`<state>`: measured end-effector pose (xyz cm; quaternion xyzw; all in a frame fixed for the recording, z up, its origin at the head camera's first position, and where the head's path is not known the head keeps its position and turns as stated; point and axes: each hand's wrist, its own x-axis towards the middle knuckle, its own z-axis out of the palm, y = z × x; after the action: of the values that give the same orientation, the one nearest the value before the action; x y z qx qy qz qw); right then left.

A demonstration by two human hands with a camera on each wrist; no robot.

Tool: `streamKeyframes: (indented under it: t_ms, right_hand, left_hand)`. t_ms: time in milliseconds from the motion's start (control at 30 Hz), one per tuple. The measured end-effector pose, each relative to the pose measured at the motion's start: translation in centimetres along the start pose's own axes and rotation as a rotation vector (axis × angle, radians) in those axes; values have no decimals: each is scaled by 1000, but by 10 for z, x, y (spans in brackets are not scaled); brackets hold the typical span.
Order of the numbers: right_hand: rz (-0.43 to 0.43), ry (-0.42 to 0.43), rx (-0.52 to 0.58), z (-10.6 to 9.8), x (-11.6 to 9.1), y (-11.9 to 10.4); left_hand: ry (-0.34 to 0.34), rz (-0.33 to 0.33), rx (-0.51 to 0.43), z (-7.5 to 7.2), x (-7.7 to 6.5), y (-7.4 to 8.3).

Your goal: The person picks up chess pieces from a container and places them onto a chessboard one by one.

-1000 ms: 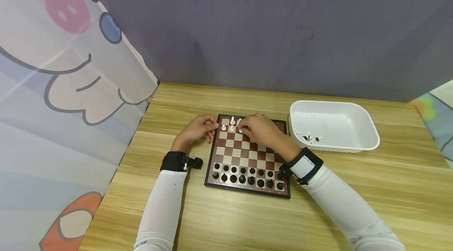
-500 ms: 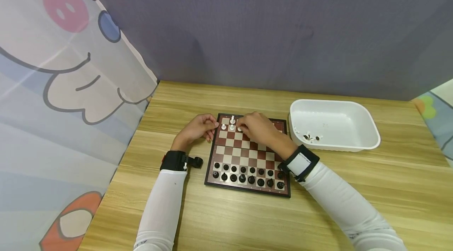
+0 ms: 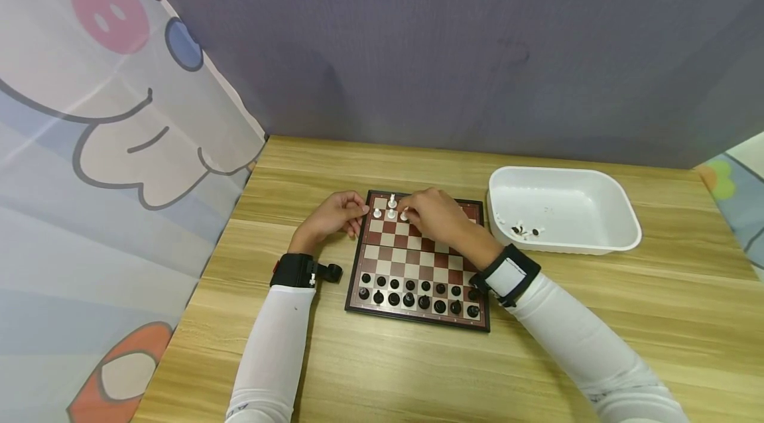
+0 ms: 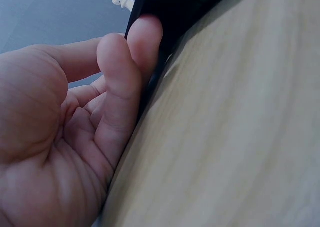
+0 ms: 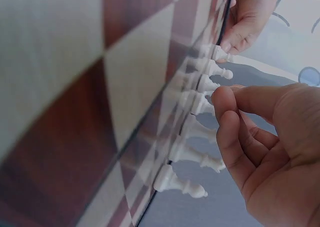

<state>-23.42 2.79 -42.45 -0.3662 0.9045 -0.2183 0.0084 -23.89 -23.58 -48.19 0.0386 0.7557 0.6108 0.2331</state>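
Note:
In the head view a chessboard point(image 3: 396, 256) lies on the table, its near two rows filled with black chess pieces point(image 3: 408, 300). My right hand point(image 3: 438, 217) reaches over the far part of the board, thumb and forefinger pinching a white pawn point(image 3: 404, 216) that stands on it. Two white pawns and a taller white piece point(image 3: 392, 201) stand left of those fingers. More white pieces point(image 5: 181, 181) line the far edge in the right wrist view. My left hand point(image 3: 334, 216) holds the board's left edge, fingertips point(image 4: 145, 39) against the black rim.
A white plastic tray point(image 3: 573, 245) stands right of the board, with several small white and black pieces point(image 3: 525, 232) in its near left corner. Behind the wooden table point(image 3: 656, 317) rises a grey partition point(image 3: 418, 65). A printed curtain point(image 3: 149, 224) hangs at the left.
My right hand has shifted slightly left and away from me, fingertips staying at the white pawn; a white piece behind it is now covered. My left hand stays at the board's edge.

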Motion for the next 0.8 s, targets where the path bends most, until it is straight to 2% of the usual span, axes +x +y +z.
streamKeyframes:
  t_ms: [300,800]
  right_hand:
    - [17,50,6,-22,-15,3]
    - [186,242,67,-62,-63,38]
  left_hand:
    - [4,2,-2,0,0,-1]
    - [4,-3,-8,0,0,-1]
